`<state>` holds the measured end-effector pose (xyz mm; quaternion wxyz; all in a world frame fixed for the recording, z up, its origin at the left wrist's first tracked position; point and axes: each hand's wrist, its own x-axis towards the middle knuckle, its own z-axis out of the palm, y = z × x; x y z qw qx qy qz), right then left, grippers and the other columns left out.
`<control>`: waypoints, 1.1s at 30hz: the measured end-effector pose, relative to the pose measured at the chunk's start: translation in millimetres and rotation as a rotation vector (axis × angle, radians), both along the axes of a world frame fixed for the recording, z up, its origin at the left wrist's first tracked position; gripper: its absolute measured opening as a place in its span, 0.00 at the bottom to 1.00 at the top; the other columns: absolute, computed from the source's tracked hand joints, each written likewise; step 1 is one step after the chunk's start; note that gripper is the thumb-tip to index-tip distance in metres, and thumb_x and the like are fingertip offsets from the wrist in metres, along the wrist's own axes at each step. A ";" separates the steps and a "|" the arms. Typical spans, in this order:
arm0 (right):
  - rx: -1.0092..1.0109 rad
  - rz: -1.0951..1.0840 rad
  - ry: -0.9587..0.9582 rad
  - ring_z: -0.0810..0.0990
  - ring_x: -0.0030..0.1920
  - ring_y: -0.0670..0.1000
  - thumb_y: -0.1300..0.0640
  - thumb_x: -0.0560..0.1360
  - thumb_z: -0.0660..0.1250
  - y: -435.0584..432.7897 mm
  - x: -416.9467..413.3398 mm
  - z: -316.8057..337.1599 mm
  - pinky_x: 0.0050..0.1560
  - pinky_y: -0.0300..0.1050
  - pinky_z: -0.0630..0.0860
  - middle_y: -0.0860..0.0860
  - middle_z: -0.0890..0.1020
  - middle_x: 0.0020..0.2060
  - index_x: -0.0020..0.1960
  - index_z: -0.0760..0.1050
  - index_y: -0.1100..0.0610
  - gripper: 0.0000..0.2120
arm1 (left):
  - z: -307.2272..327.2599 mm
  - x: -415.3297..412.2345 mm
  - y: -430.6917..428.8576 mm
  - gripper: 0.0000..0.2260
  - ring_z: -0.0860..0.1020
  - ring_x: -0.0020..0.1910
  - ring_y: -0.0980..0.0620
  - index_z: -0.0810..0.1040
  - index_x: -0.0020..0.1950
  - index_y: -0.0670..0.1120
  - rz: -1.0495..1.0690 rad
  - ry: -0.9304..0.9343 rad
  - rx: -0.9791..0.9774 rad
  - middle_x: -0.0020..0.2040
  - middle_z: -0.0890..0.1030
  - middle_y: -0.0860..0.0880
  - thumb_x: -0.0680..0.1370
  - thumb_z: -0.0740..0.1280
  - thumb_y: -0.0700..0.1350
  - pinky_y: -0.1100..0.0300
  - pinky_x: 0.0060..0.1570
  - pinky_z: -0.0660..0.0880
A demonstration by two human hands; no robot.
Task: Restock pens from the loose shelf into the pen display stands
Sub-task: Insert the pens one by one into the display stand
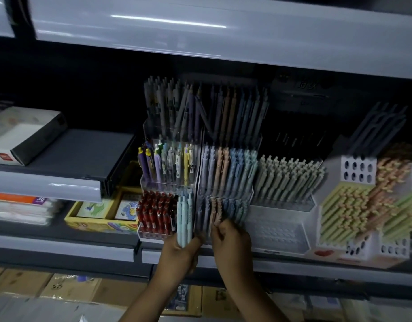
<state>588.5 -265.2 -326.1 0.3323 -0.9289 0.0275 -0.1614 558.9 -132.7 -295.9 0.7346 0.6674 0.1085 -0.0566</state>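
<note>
My left hand (180,253) grips a small bunch of pale blue pens (184,217), held upright in front of the clear tiered pen stand (223,182). My right hand (230,240) has its fingers curled at the bottom row of that stand, pinching a peach-coloured pen (216,211) among grey, peach and blue ones. Left of the bunch, red pens (155,211) fill a clear tray. Above them a clear stand (170,163) carries mixed coloured pens.
A white stand (286,177) of pale green pens sits to the right, then white holed stands (358,170) with yellow and orange pens. A yellow box (100,214) and a dark tray (79,154) lie left. Cardboard boxes (68,289) fill the space below the shelf edge.
</note>
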 end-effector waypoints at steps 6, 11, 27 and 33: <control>-0.077 0.021 0.019 0.73 0.25 0.48 0.55 0.79 0.70 6.1 -2.0 11.0 0.25 0.33 0.58 0.51 0.76 0.26 0.38 0.77 0.56 0.11 | 0.5 -2.8 0.4 0.18 0.63 0.18 0.50 0.68 0.33 0.43 -0.007 -0.019 0.005 0.22 0.66 0.44 0.80 0.69 0.39 0.59 0.23 0.66; -0.332 0.114 0.164 0.84 0.42 0.54 0.56 0.80 0.66 10.5 1.0 17.4 0.37 0.43 0.73 0.54 0.84 0.42 0.50 0.80 0.56 0.06 | 0.1 -3.2 -0.1 0.17 0.64 0.17 0.50 0.68 0.33 0.42 -0.022 -0.046 0.006 0.21 0.67 0.45 0.80 0.70 0.40 0.61 0.22 0.65; -0.088 0.138 0.282 0.80 0.38 0.49 0.51 0.81 0.65 -5.8 -3.7 25.3 0.39 0.46 0.77 0.48 0.80 0.36 0.40 0.74 0.50 0.11 | -6.4 -7.1 2.2 0.14 0.61 0.20 0.49 0.69 0.41 0.40 -0.061 -0.041 -0.070 0.24 0.66 0.44 0.81 0.68 0.44 0.58 0.24 0.62; 0.479 0.170 0.200 0.80 0.30 0.53 0.55 0.81 0.66 -18.3 -8.4 46.1 0.33 0.53 0.79 0.52 0.82 0.31 0.41 0.79 0.52 0.10 | -1.4 -10.7 -5.2 0.22 0.61 0.21 0.50 0.71 0.30 0.41 -0.095 0.005 -0.107 0.23 0.65 0.44 0.80 0.69 0.49 0.59 0.26 0.61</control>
